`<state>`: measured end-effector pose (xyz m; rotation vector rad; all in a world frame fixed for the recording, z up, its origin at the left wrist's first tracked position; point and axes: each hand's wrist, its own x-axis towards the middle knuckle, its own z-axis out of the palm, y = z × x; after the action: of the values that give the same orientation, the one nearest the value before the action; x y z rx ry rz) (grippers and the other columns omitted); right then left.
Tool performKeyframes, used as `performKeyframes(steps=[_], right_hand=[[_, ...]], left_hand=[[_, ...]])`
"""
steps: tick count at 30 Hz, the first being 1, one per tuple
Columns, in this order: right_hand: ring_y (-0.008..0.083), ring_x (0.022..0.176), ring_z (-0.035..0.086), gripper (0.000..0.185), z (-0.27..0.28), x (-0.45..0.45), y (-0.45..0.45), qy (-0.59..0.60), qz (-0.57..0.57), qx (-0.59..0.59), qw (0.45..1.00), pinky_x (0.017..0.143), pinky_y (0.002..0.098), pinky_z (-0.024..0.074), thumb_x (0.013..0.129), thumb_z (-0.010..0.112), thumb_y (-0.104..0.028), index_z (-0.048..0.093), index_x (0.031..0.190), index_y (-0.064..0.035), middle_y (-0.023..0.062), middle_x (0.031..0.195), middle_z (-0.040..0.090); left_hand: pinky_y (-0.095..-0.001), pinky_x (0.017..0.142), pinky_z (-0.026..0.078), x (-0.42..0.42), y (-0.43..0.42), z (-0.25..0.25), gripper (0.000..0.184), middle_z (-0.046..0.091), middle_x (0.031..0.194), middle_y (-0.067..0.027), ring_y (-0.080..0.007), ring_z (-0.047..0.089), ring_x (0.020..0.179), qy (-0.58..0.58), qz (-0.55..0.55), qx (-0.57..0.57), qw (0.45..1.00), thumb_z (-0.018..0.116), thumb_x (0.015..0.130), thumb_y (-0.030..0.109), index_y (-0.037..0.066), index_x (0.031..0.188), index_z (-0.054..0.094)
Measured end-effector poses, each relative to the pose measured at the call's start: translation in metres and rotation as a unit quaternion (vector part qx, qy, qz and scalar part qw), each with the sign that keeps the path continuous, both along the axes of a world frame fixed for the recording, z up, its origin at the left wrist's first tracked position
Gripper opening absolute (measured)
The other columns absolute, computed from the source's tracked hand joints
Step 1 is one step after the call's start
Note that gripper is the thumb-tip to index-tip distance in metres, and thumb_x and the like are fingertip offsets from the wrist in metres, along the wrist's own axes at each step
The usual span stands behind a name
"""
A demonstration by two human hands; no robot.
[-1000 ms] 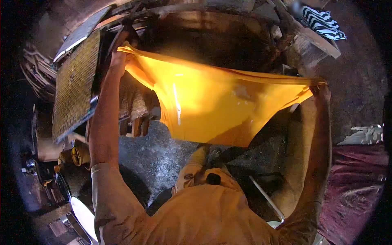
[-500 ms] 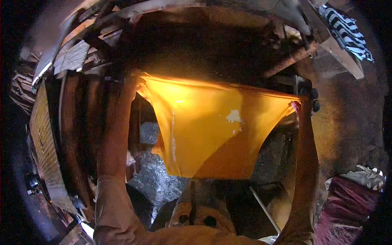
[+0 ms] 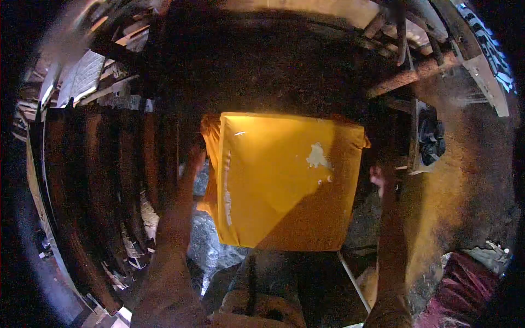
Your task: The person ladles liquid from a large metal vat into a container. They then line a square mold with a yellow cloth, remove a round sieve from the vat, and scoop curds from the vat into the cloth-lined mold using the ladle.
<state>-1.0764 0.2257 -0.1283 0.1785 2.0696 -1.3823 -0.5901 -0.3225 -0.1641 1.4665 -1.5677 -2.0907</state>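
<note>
An orange-yellow cloth [image 3: 279,164] lies smooth over a flat, square-edged form in front of me, with a ragged pale patch at its right and a whitish streak down its left edge. Loose folds of it bunch at the left side, and a small flap sticks out at the upper right. My left hand [image 3: 198,158] is beside the left folds; it is dark and blurred, so I cannot see whether it touches them. To the right of the cloth, apart from its edge, my right hand [image 3: 378,177] has its fingers spread and holds nothing.
Dark wooden slats [image 3: 117,186] stand close on my left. A pair of black shoes [image 3: 432,139] sits at the right, below a wooden beam [image 3: 413,76]. Maroon fabric [image 3: 465,290] lies at lower right, and a striped cloth [image 3: 489,49] hangs at upper right.
Both hands have let go of the cloth's far corners, which they held stretched wide. They have moved toward me and inward, and the cloth now lies flat with square edges.
</note>
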Motion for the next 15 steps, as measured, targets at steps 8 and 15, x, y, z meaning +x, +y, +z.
performKeyframes(steps=[8, 15], right_hand=[[0.0239, 0.092, 0.057, 0.042, -0.056, 0.215, 0.152, -0.121, -0.131, 0.133, 0.975, 0.068, 0.0366, 0.0509, 0.086, 0.048, -0.036, 0.043, 0.115, -0.0062, 0.0128, 0.11, 0.047], [0.0231, 0.088, 0.057, 0.042, -0.144, 0.302, 0.197, -0.153, -0.154, 0.121, 0.968, 0.066, 0.0361, 0.0507, 0.086, 0.049, -0.037, 0.044, 0.113, -0.0052, 0.0127, 0.106, 0.048]], left_hand=[[-0.0458, 0.081, 0.044, 0.215, 0.258, -0.014, 0.072, 0.045, 0.117, -0.008, -0.0251, 0.043, 0.11, -0.063, -0.008, 0.203, 0.977, 0.067, 0.068, 0.044, 0.011, 0.125, 0.039], [-0.0467, 0.078, 0.047, 0.223, 0.302, -0.094, 0.059, 0.048, 0.118, -0.0141, -0.0272, 0.05, 0.103, 0.095, 0.215, 0.245, 0.941, 0.048, 0.079, 0.049, 0.008, 0.121, 0.044]])
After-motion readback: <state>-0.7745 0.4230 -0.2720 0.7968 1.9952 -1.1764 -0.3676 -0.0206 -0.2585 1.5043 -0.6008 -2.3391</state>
